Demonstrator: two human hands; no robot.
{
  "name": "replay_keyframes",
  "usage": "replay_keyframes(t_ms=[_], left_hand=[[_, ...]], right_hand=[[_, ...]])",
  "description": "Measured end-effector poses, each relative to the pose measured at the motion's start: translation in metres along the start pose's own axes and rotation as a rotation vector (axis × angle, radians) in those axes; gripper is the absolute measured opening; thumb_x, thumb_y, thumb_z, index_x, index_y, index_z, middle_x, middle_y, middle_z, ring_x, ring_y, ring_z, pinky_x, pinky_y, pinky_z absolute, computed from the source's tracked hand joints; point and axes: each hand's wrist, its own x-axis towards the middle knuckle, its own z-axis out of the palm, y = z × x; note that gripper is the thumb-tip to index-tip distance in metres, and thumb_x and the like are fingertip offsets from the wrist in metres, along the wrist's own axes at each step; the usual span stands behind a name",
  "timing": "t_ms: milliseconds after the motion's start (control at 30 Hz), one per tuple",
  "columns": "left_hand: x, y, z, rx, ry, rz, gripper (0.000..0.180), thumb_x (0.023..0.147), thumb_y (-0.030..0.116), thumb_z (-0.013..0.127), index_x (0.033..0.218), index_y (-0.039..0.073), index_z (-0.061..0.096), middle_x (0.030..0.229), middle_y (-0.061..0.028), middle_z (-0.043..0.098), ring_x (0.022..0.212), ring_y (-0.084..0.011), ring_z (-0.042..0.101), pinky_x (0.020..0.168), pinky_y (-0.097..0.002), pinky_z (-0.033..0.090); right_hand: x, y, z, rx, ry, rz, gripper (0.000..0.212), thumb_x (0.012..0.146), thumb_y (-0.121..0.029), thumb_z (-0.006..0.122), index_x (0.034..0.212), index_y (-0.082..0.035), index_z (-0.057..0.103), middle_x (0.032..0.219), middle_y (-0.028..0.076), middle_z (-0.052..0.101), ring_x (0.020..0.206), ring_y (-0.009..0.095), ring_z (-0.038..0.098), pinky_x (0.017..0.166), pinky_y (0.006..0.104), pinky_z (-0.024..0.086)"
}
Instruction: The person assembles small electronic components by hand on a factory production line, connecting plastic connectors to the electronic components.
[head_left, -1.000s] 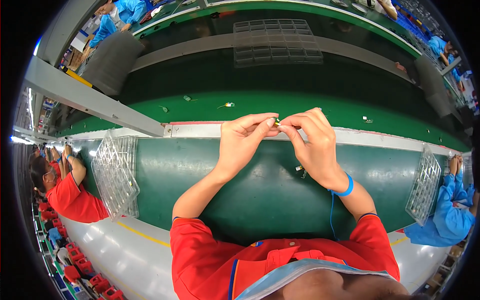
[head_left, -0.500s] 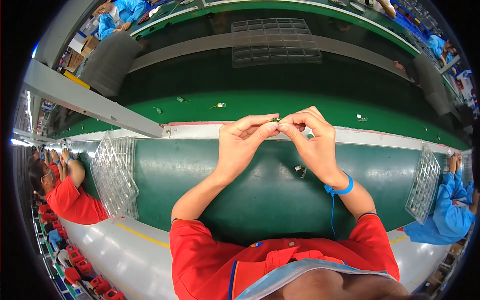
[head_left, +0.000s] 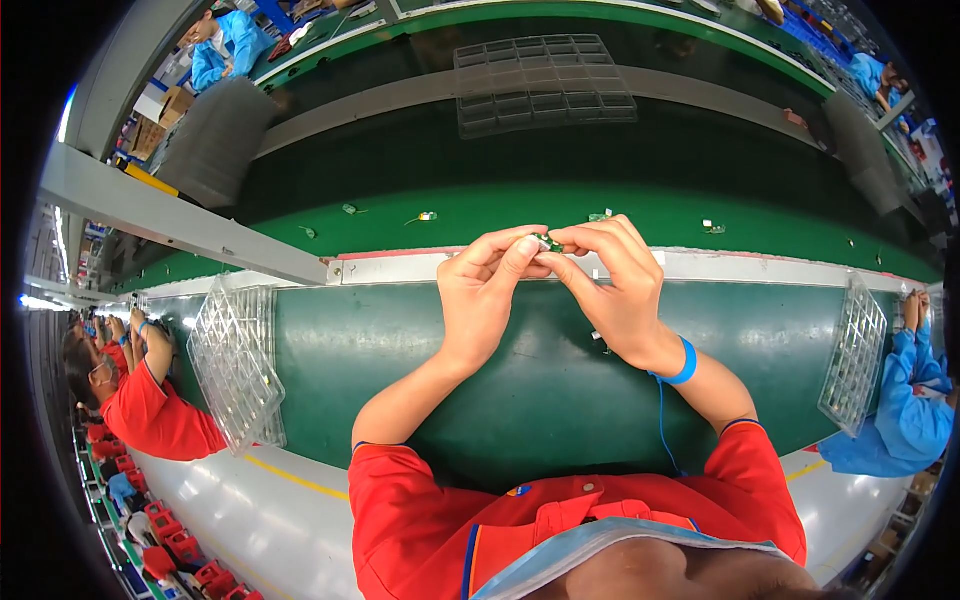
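A small green circuit board point(head_left: 548, 242) with a silvery part is pinched between the fingertips of both hands, above the bench's white front rail. My left hand point(head_left: 478, 300) grips its left side with thumb and forefinger. On its right side, my right hand point(head_left: 622, 295) closes thumb and forefinger; a blue wrist strap point(head_left: 682, 362) with a coiled cord circles that wrist. Just beyond the right fingers lies another small board point(head_left: 600, 216). Below the right palm, a small white-and-dark part point(head_left: 598, 338) rests on the green bench top, partly hidden by the hand.
Several small boards with wires, such as one with a yellow lead point(head_left: 428, 216), lie on the green belt point(head_left: 520, 190). Stacked clear trays stand at left point(head_left: 238, 370) and right point(head_left: 852, 355). A grey metal beam point(head_left: 190, 215) slants in from the left. Co-workers sit on both sides.
My fingers have shifted on the circuit board, and more of its silvery part shows. A board has come into sight beyond my right fingers. The whole view has shifted slightly.
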Motion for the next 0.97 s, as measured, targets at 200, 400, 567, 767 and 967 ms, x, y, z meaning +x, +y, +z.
replay_keyframes(t_ms=[200,400,567,767,967], left_hand=[[-0.001,-0.002,0.0,-0.016,0.012,0.003,0.018,0.093,0.007,0.06,0.105,-0.006,0.065,0.095,-0.0132,0.068,0.085,-0.0181,0.068,0.076,-0.0299,0.059],[-0.002,-0.005,0.002,0.069,0.044,0.043,0.018,0.092,0.006,0.062,0.105,-0.006,0.066,0.094,-0.0124,0.068,0.081,-0.017,0.067,0.074,-0.0284,0.058],[0.001,-0.004,0.003,0.093,0.052,0.047,0.018,0.091,0.007,0.063,0.101,-0.007,0.067,0.089,-0.0127,0.068,0.076,-0.0169,0.067,0.07,-0.0276,0.057],[0.023,-0.025,-0.017,0.058,0.005,-0.196,0.023,0.091,0.016,0.062,0.093,-0.006,0.068,0.08,-0.0119,0.068,0.069,-0.0165,0.067,0.063,-0.0267,0.055],[0.044,-0.069,-0.041,0.163,0.015,-0.356,0.029,0.089,0.023,0.066,0.094,-0.005,0.068,0.079,-0.0142,0.069,0.068,-0.0189,0.068,0.06,-0.0246,0.054]], right_hand=[[0.0,-0.004,-0.002,0.012,-0.05,0.068,0.024,0.072,0.001,0.077,0.093,-0.003,0.067,0.08,0.006,0.064,0.074,0.017,0.059,0.063,0.0276,0.049],[0.0,-0.001,-0.002,0.298,-0.132,0.391,0.016,0.079,-0.002,0.075,0.093,0.0,0.067,0.088,0.006,0.061,0.079,0.013,0.06,0.071,0.0262,0.053],[-0.004,-0.001,0.001,0.282,-0.119,0.362,0.014,0.08,-0.001,0.073,0.092,0.001,0.066,0.088,0.006,0.059,0.081,0.012,0.06,0.074,0.026,0.053],[0.002,0.029,0.007,0.361,-0.312,0.591,0.02,0.083,-0.013,0.07,0.094,0.003,0.066,0.082,0.005,0.066,0.077,0.01,0.06,0.072,0.0263,0.051],[-0.003,0.06,0.01,0.077,-0.51,0.796,0.025,0.081,-0.016,0.067,0.097,0.002,0.067,0.084,0.01,0.07,0.076,0.015,0.064,0.073,0.0268,0.051]])
